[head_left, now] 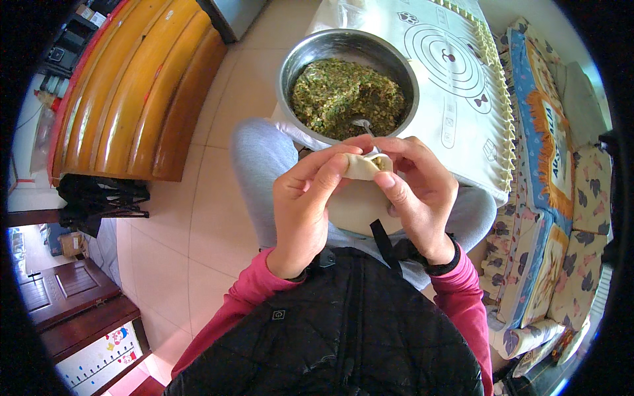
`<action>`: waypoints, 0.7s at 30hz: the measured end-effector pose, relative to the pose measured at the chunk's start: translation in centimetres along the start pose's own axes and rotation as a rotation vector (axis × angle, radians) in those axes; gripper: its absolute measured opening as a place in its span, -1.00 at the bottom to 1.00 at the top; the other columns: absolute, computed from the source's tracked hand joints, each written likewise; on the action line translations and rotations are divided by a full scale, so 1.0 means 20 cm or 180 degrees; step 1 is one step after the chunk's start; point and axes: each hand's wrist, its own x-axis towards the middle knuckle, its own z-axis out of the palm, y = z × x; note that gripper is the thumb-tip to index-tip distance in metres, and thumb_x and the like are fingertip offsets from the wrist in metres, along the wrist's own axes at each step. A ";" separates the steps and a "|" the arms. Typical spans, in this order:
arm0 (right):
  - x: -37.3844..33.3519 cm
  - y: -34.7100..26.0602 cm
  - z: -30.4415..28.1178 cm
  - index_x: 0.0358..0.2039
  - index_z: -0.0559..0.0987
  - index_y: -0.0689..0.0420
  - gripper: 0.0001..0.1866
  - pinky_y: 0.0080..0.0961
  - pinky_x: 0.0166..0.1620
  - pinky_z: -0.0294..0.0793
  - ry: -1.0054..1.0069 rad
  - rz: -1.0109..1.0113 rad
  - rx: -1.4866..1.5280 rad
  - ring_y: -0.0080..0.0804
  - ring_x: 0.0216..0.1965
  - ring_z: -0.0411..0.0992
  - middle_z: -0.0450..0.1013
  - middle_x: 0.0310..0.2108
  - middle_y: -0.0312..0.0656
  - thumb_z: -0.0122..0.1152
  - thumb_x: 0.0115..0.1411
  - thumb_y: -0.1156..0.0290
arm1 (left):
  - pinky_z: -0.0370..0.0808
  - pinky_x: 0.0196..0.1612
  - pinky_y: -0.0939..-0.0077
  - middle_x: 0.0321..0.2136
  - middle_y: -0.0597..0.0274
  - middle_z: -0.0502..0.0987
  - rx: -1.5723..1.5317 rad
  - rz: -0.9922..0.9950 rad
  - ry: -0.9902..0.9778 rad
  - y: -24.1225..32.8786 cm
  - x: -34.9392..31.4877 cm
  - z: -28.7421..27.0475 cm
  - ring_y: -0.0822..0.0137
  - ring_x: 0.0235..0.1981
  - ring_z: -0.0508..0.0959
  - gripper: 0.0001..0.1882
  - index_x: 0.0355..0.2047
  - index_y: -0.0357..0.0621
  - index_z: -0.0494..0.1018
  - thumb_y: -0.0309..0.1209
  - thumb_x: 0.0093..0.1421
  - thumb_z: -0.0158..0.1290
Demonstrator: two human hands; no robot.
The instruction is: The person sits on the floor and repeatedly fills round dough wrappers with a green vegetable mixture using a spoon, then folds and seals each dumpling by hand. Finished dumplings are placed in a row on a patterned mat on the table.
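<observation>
Between my two hands is a small dumpling (360,169) of pale dough, partly folded, with a bit of green filling showing at its right end. My left hand (305,191) pinches its left side between thumb and fingers. On the right side, my right hand (424,188) presses the dough edge with thumb and fingertips. Just beyond my hands stands a steel bowl (285,99) holding chopped green filling (343,89). A metal spoon (363,124) rests in the filling, its handle partly hidden behind my fingers. Below the dumpling lies a pale surface (356,210), mostly covered by my hands.
The bowl sits at the left part of a table with a white patterned cover (429,86) and ruffled edge. A sofa with floral covers (581,191) stands to the right. Orange-brown curved wooden furniture (125,86) is at the left, above pale floor tiles (218,191).
</observation>
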 end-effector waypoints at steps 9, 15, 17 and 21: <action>-0.01 0.02 0.03 -0.30 0.61 0.27 -0.86 -0.61 -0.36 0.41 0.0225 -0.0582 -0.0570 -0.50 -0.43 0.45 0.54 -0.40 -0.20 0.31 0.09 0.57 | 0.46 -0.04 0.55 -0.13 0.05 0.58 0.0246 -0.0167 0.0208 0.01 -0.01 0.03 0.40 -0.14 0.55 -0.75 -0.12 -0.39 0.51 -0.45 0.34 -0.06; -0.02 0.03 0.04 -0.33 0.60 0.30 -0.92 -0.60 -0.39 0.41 0.0512 -0.0444 -0.0667 -0.51 -0.45 0.45 0.52 -0.44 -0.19 0.21 0.17 0.57 | 0.39 0.09 0.47 -0.02 0.00 0.51 0.0376 0.0228 -0.0025 0.00 -0.05 0.05 0.33 -0.02 0.50 -0.66 0.09 -0.37 0.37 -0.49 0.35 -0.12; -0.02 0.04 0.05 -0.33 0.58 0.31 -0.88 -0.71 -0.40 0.33 0.0626 -0.0028 0.0475 -0.63 -0.47 0.36 0.51 -0.40 -0.25 0.15 0.25 0.52 | 0.22 0.25 0.34 0.17 -0.07 0.32 0.0150 0.0538 -0.0621 -0.03 -0.06 0.06 0.24 0.17 0.35 -0.43 0.30 -0.32 0.05 -0.52 0.31 -0.07; -0.04 0.06 0.07 -0.28 0.56 0.28 -0.82 -0.76 -0.44 0.30 0.0753 0.0513 0.1638 -0.69 -0.47 0.34 0.49 -0.38 -0.28 0.08 0.32 0.41 | 0.19 0.27 0.35 0.21 -0.04 0.28 0.0208 0.0764 -0.0718 -0.08 -0.07 0.07 0.22 0.24 0.28 -0.37 0.29 -0.35 0.06 -0.58 0.24 0.01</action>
